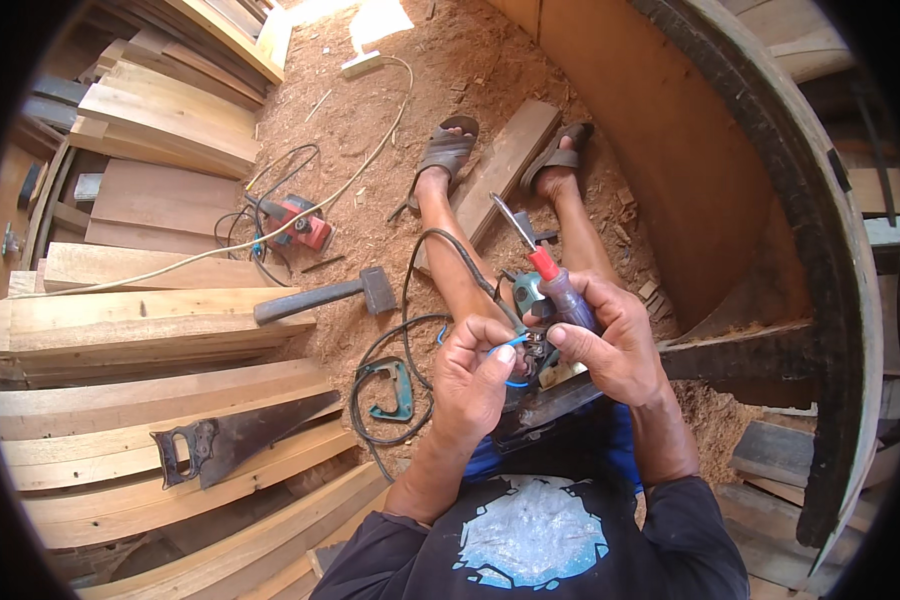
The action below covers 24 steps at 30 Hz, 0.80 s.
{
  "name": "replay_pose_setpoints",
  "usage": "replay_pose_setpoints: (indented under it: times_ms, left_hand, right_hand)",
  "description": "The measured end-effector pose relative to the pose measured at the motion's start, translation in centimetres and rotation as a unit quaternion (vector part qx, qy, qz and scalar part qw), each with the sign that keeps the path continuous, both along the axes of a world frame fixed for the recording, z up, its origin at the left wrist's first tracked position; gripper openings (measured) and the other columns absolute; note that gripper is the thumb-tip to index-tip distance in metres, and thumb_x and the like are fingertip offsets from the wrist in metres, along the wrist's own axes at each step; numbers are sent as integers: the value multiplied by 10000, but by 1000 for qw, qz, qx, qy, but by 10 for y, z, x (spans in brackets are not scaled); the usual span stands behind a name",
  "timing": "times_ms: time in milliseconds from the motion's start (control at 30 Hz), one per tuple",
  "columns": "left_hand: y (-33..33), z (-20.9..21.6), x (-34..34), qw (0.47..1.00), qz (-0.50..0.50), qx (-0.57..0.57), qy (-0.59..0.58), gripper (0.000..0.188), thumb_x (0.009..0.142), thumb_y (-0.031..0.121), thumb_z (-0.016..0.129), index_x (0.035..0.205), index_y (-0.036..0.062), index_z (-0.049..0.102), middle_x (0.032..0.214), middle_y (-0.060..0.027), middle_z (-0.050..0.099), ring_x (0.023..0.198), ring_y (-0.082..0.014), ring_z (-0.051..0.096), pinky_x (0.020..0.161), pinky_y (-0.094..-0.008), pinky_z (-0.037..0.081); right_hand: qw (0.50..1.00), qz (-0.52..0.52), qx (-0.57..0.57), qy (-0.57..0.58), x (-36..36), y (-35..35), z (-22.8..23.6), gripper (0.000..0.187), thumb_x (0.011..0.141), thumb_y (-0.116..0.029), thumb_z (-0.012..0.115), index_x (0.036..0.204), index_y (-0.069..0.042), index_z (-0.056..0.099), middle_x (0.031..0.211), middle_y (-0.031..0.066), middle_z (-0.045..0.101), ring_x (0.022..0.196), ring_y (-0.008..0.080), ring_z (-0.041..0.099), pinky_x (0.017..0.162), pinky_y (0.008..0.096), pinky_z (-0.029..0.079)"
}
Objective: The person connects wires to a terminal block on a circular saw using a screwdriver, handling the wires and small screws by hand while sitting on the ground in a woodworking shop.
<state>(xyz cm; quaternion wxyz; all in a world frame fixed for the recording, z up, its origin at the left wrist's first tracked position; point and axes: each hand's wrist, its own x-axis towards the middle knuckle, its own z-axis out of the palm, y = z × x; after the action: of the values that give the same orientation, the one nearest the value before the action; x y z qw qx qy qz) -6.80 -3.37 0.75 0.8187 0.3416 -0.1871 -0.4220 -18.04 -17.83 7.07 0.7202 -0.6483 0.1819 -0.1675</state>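
Observation:
My left hand [468,385] is closed, pinching a thin blue wire [511,344] between thumb and finger. My right hand [622,345] is wrapped round a screwdriver [568,297] with a clear purple handle and red collar; its blade points away from me. My right thumb tip is beside a small dark part with metal terminals [538,346], close to the wire's end. Between my legs, partly hidden by my hands, sits a teal power tool [526,292] with exposed innards. A loose teal housing piece [402,390] lies on the floor to the left, near a black cable [358,375].
Left of me, a handsaw [215,450] and a hammer [355,291] rest on or against stacked planks [150,318]. A red power tool [302,225] and a pale extension cord [370,160] lie on the sawdust floor. A large curved wooden structure [660,150] rises at right.

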Motion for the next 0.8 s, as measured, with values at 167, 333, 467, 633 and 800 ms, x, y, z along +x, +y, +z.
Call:
replay_pose_setpoints:
  times_ms: [167, 333, 467, 633, 800]
  left_hand:
    - [0, 6, -2, 994, 14, 7, -108, 136, 997, 76, 612, 1096, 8, 550, 1026, -78, 641, 906, -91, 599, 838, -250, 496]
    - [-7, 2, -3, 992, 42, -4, -121, 134, 1020, 107, 591, 1094, 10, 537, 1193, -140, 619, 970, -113, 619, 872, -264, 511]
    - [-2, -4, 7, 999, -19, -17, -19, 133, 1023, 120, 568, 1072, 13, 506, 1334, -281, 563, 1147, -351, 661, 957, -479, 585]
    - [-8, 2, 10, 995, -76, -52, 44, 148, 1030, 143, 561, 1079, 35, 473, 1384, -331, 512, 1186, -416, 640, 949, -516, 592]
    - [-15, -2, 10, 991, -74, -107, -20, 136, 1033, 144, 550, 1086, 49, 468, 1348, -323, 543, 1161, -394, 655, 911, -495, 614]
  right_hand:
    - [1000, -5, -18, 3, -2, -1, -2, 415, 934, -101, 707, 1306, 36, 585, 1160, 73, 632, 1056, 125, 621, 920, 283, 502]
    - [997, -12, -74, 10, -3, 1, 1, 422, 923, -100, 716, 1298, 47, 589, 1159, 106, 659, 1051, 134, 632, 905, 289, 511]
    - [978, -120, -168, 32, -14, 10, 12, 450, 903, -59, 702, 1317, 45, 559, 1104, 153, 711, 990, 161, 680, 874, 301, 531]
    - [957, -159, -238, 35, -63, 10, 41, 347, 833, 0, 646, 1177, 32, 615, 974, 173, 738, 906, 239, 722, 824, 331, 541]
    - [917, -97, -377, 86, -85, 6, 73, 329, 746, -1, 678, 1072, 43, 687, 970, 185, 736, 879, 313, 731, 800, 356, 553]
